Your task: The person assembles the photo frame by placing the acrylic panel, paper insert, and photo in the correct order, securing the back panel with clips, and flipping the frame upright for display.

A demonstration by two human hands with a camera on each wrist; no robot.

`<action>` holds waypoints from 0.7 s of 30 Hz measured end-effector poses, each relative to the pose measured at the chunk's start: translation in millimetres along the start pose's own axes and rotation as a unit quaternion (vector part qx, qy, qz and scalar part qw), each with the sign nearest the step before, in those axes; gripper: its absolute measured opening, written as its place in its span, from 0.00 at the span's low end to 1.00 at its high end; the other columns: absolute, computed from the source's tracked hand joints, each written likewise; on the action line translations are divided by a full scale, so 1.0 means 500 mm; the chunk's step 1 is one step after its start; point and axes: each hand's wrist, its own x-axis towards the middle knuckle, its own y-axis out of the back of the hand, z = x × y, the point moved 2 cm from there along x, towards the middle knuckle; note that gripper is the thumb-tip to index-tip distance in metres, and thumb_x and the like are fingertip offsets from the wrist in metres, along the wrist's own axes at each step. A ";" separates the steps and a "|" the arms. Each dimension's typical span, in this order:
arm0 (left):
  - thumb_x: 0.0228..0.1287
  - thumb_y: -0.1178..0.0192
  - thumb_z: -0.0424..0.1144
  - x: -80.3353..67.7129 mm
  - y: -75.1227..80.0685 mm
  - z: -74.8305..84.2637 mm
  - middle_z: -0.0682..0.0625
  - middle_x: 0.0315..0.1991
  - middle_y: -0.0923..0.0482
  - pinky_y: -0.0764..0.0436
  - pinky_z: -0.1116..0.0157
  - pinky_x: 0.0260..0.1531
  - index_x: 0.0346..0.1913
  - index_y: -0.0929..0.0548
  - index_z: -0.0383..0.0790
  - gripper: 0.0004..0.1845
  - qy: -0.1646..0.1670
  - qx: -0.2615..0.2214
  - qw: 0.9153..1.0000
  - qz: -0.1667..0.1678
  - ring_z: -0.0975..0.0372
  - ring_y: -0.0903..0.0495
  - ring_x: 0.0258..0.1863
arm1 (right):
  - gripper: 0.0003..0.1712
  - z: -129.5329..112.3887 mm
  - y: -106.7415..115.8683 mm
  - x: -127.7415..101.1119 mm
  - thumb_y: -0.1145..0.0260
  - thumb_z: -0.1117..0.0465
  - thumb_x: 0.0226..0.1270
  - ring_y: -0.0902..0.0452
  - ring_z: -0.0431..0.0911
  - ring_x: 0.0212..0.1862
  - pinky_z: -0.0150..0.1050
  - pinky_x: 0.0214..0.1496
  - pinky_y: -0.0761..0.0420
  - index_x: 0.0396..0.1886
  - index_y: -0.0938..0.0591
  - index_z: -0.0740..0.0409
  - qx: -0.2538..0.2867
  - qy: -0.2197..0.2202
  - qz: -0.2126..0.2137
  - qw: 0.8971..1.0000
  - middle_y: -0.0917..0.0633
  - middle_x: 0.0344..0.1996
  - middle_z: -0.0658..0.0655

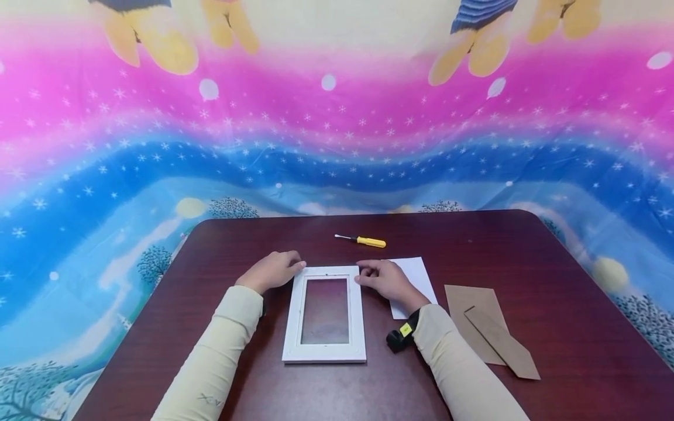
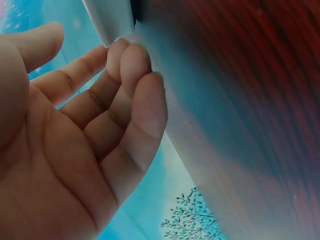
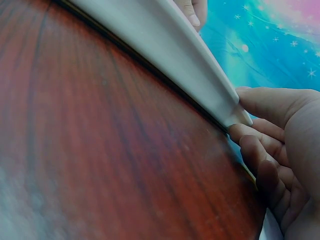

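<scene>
The picture frame [image 1: 325, 314] lies flat on the dark wooden table [image 1: 553, 263], right in front of you, its long side running away from you and the tabletop showing through its middle. Your left hand [image 1: 271, 271] sits at the far left corner of the frame: the wrist view shows the fingers [image 2: 131, 70] loosely bent, their tips touching the white corner [image 2: 111, 20], with nothing clasped in the palm. Your right hand [image 1: 386, 279] is at the far right corner; from the right wrist, the thumb lies on top of the corner [image 3: 234, 111] and the curled fingers [image 3: 260, 145] press in against its edge, so you are pinching the frame there. In that same view the fingertips of your left hand show past the far end of the frame's rail.

Just beyond the frame, a yellow-handled screwdriver [image 1: 362, 240] lies on the table, apart from both hands. A white sheet of paper [image 1: 418, 280] lies under and beside your right hand. Further to your right sit a brown backing board [image 1: 468, 304] and a brown stand piece [image 1: 502, 342] resting across it at a slant. A small black device [image 1: 398, 337] is strapped at your right wrist. Behind the table hangs a bright pink and blue cloth [image 1: 337, 134] with stars.
</scene>
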 end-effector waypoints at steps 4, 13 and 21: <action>0.74 0.49 0.53 0.007 -0.002 -0.001 0.46 0.54 0.22 0.25 0.50 0.54 0.60 0.23 0.41 0.23 0.001 -0.015 1.000 -0.017 0.53 0.24 0.56 | 0.26 0.001 -0.001 0.001 0.29 0.47 0.62 0.28 0.45 0.24 0.40 0.29 0.29 0.58 0.19 0.49 0.001 -0.002 0.002 1.000 0.18 0.28 0.46; 0.75 0.49 0.51 0.009 -0.005 -0.001 0.48 0.28 0.23 0.25 0.58 0.29 0.48 0.21 0.44 0.15 0.011 -0.062 0.996 -0.064 0.57 0.24 0.25 | 0.26 0.003 -0.003 0.002 0.29 0.47 0.62 0.29 0.45 0.24 0.40 0.28 0.29 0.58 0.18 0.49 0.006 -0.005 0.002 1.000 0.18 0.28 0.45; 0.74 0.46 0.43 0.019 -0.025 -0.025 0.41 0.27 0.25 0.19 0.58 0.23 0.47 0.23 0.39 0.10 0.024 -0.217 0.971 -0.101 0.54 0.22 0.19 | 0.26 0.005 -0.001 0.003 0.29 0.47 0.61 0.25 0.45 0.30 0.40 0.31 0.27 0.59 0.19 0.48 0.014 -0.014 0.000 1.000 0.16 0.33 0.44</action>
